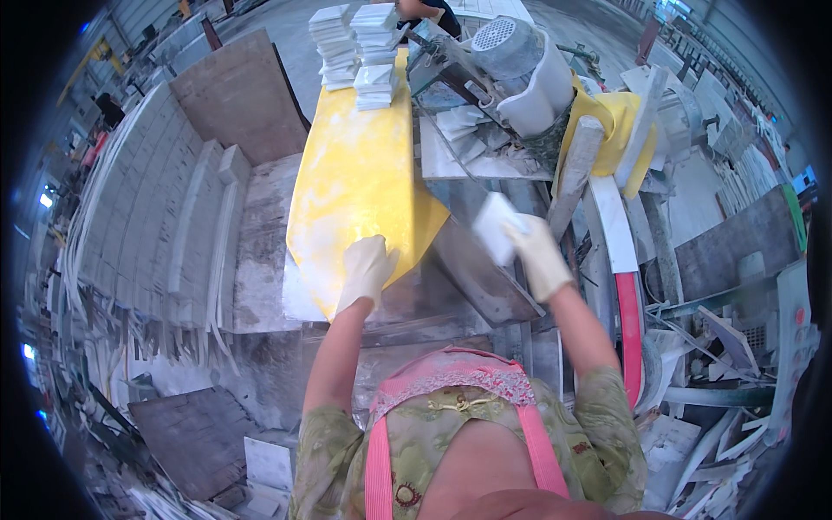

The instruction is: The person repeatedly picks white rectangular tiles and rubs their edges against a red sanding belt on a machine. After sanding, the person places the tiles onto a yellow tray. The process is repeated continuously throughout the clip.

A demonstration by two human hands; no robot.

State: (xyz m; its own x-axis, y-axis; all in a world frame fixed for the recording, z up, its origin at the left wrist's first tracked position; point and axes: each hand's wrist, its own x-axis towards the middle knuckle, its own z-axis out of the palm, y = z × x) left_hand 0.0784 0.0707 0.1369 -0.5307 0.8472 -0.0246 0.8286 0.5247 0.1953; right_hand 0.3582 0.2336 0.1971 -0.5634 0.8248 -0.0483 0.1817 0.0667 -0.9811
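Observation:
In my gloved right hand [541, 260] is a square white tile [497, 227], tilted and blurred by motion, held out to the right of a yellow sheet [355, 182]. The sheet is draped over a long bench, with white dust on it. My gloved left hand [366, 267] rests on the sheet's near end. Its fingers are curled under, so whatever they may hold is hidden. At the far end of the sheet rise stacks of white tiles [375, 80], piled unevenly.
A dusty motor [507, 52] stands beyond my right hand, with loose tile pieces [464, 121] beside it. Long pale slabs [130, 191] lean at the left next to a brown board [238, 95]. A red-and-white bar [628, 338] runs along my right. Offcuts [269, 464] lie low at the left.

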